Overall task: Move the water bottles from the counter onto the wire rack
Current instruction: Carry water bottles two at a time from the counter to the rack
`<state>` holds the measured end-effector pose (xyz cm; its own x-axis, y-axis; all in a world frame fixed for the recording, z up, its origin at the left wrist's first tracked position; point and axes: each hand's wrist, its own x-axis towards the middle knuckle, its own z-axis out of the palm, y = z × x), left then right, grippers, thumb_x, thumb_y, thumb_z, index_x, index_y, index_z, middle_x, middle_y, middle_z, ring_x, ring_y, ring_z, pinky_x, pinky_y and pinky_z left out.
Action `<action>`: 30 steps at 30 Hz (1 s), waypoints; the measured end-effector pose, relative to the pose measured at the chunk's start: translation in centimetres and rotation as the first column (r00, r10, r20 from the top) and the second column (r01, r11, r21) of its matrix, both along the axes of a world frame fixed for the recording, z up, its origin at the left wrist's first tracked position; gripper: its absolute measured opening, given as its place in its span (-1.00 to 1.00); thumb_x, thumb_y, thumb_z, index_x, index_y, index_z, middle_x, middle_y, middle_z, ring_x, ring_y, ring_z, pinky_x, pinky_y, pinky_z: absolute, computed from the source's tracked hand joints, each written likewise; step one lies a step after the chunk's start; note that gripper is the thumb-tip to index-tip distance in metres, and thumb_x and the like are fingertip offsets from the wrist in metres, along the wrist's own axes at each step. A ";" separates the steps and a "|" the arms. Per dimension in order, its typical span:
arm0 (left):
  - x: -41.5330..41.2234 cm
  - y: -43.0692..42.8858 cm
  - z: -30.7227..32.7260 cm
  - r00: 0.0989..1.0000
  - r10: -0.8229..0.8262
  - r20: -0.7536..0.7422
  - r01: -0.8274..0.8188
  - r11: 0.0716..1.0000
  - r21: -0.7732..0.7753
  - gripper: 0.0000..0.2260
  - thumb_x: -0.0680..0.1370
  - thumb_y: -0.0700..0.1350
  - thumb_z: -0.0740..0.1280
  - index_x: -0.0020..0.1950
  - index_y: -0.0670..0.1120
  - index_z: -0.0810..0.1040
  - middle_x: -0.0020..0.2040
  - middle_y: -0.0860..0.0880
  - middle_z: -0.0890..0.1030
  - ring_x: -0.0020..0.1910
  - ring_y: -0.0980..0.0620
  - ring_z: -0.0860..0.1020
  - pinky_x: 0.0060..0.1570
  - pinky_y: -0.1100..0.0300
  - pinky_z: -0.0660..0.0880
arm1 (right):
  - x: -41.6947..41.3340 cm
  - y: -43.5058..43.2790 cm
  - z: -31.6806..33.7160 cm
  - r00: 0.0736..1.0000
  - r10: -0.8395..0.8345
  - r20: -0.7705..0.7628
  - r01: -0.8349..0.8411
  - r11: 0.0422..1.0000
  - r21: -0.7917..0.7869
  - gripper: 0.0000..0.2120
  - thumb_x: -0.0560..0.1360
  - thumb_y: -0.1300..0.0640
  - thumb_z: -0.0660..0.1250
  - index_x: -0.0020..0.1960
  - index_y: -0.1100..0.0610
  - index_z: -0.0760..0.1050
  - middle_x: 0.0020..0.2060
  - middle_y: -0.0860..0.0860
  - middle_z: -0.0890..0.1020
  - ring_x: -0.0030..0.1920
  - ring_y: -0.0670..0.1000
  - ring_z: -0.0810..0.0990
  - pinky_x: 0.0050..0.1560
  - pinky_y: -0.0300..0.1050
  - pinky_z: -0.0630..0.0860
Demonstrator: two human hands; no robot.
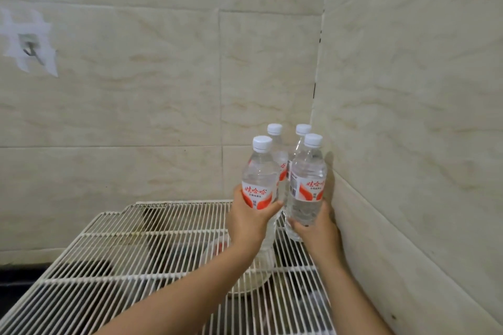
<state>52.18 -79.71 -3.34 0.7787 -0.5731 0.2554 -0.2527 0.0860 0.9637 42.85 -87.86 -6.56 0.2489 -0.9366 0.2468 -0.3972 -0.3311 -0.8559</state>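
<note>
Now, front left bottle (258,185): upright and clear, with a white cap and a red-and-white label. It is over the far right part of the wire rack. Its lower body is behind the hand, so I cannot tell whether its base rests on the wires.
Left hand (249,221): wrapped round the front left bottle at and below the label, thumb on the near side, fingers curled round the far side.
Front right bottle (307,185): same kind, slightly tilted, just beside the front left bottle and near the right wall. Whether it touches the wires is unclear.
Right hand (319,228): holds the lower body of the front right bottle from below, fingers curled round it.
Back left bottle (279,153): behind the front pair; only its cap, shoulder and a strip of label show.
Back right bottle (298,144): beside the back left bottle, nearest the corner, mostly hidden.
Wire rack (141,247): white and flat, with close parallel wires and thicker cross bars, set into the corner.
Under the rack: a pale bowl (253,283) and dark shapes, blurred through the wires.
Right wall (408,117): glossy cream marbled tiles.
Back wall (163,90): the same tiles.
Hook (28,45): taped to the back wall at far left, well apart from the bottles.
</note>
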 end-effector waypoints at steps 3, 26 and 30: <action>-0.1 -2.1 -0.2 1.000 -0.002 -0.008 0.002 1.000 -0.017 -0.49 0.27 -0.05 0.52 0.11 0.06 0.34 -0.15 0.17 0.48 -0.07 0.06 0.54 -0.02 0.13 0.51 | 0.0 -0.1 -0.3 0.998 0.032 0.045 -0.033 0.999 0.004 -0.32 0.34 0.10 0.48 0.35 0.03 0.23 0.28 0.05 0.50 0.27 0.08 0.48 0.24 0.06 0.46; 1.5 -2.9 -2.9 0.959 -0.282 -0.002 0.282 0.959 0.016 -0.28 0.34 -0.23 0.46 0.38 0.10 0.19 0.34 -0.05 0.42 0.31 -0.02 0.41 0.29 -0.12 0.40 | 0.1 -1.3 -1.3 0.996 0.056 0.069 -0.054 0.998 -0.034 -0.30 0.37 0.13 0.46 0.38 0.05 0.16 0.31 0.05 0.47 0.29 0.08 0.47 0.23 0.01 0.44; 1.5 -2.2 -2.6 0.952 -0.307 -0.010 0.307 0.951 0.047 -0.27 0.36 -0.21 0.45 0.41 0.07 0.15 0.36 -0.06 0.39 0.31 0.02 0.39 0.29 0.05 0.38 | 0.3 -1.2 -1.7 0.999 0.022 0.033 -0.020 0.999 -0.050 -0.26 0.37 0.08 0.45 0.41 0.06 0.11 0.33 0.08 0.43 0.31 0.10 0.44 0.21 0.02 0.44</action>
<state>53.72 -81.93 -5.97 0.5642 -0.7958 0.2198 -0.2187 0.1127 0.9693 43.14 -89.06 -8.25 0.2595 -0.9176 0.3010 -0.3608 -0.3813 -0.8512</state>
